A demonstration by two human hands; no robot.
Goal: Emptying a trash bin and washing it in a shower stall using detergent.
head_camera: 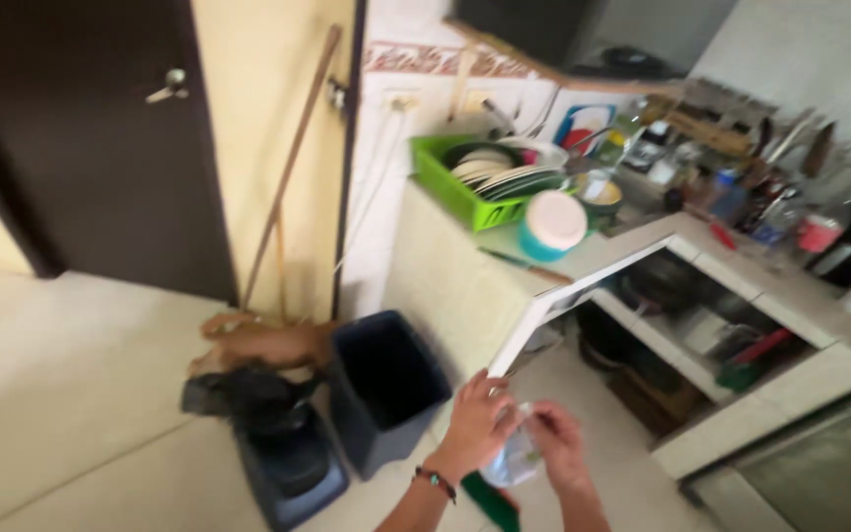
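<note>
Two hands are seen low in the view, brought together over a small clear plastic bag (512,461). The bag is held between the left hand (473,426) and the right hand (559,445), above the pale tiled floor (71,394) and just to the right of a dark blue bin (386,384). The fingers of both hands are closed on the bag, pinched at its upper edge; something greenish is seen inside it, though blur keeps it from being made out. A beaded bracelet (435,482) is worn on the left wrist. A second, lidded bin (288,463) with a black bag (238,392) is set to the left of the blue one. Higher up, a green dish rack (485,182) filled with plates and a teal container (550,227) with a white lid are carried by the tiled worktop (622,251). A wooden broom handle (293,158) is leaned against the cream wall beside a dark door (81,138).
</note>
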